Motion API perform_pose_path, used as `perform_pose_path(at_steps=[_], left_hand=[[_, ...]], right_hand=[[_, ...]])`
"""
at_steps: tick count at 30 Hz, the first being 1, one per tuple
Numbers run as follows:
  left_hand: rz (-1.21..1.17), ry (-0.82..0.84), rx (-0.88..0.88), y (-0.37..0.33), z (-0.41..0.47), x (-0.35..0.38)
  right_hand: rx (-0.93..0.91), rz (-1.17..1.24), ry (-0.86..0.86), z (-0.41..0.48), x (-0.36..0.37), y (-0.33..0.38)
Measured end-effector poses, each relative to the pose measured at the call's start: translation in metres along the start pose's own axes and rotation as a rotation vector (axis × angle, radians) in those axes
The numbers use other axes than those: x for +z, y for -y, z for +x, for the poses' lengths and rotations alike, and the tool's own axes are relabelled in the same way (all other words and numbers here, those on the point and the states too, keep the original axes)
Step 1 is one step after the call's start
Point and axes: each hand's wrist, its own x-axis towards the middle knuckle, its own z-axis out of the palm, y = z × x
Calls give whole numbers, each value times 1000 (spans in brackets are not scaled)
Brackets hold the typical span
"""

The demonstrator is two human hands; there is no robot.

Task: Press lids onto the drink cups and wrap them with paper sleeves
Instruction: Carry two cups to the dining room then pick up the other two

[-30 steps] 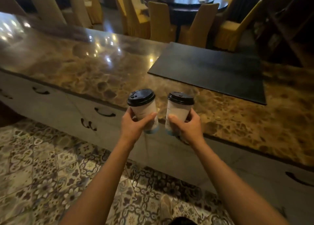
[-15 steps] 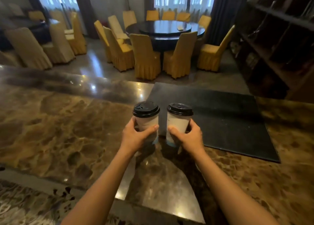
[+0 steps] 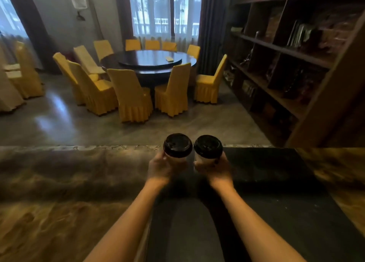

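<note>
Marble counter (image 3: 59,212) is now passing beneath as both lidded cups are carried forward: left hand (image 3: 161,167) wrapping the left cup (image 3: 177,146), right hand (image 3: 214,167) the right cup (image 3: 207,147), probably nearing set-down.

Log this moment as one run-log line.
left hand: holds lidded left cup | right hand: holds lidded right cup | over marble counter | black mat right

left hand (image 3: 161,167) gripping lidded cup (image 3: 177,149), right hand (image 3: 214,167) another
</note>
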Motion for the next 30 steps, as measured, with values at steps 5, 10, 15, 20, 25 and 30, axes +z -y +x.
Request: perform_pose_path(at_steps=[5,10,15,20,25,30], left_hand=[[-78,63,54,24,33,10],[-16,108,-10,41,29,20],[117,92,-97,39,12,18],[166,141,-209,26,-36,8],[465,196,-95,9,-96,7],[812,325,160,-35,-179,41]], right_hand=[[-64,11,-211,15,15,-8],[61,-15,-114,14,19,-32],[137,-80,33,3,11,-36],[158,-220,104,-40,-16,-35],[99,-405,96,-93,-58,-43],[32,-702,65,-173,-136,-83]])
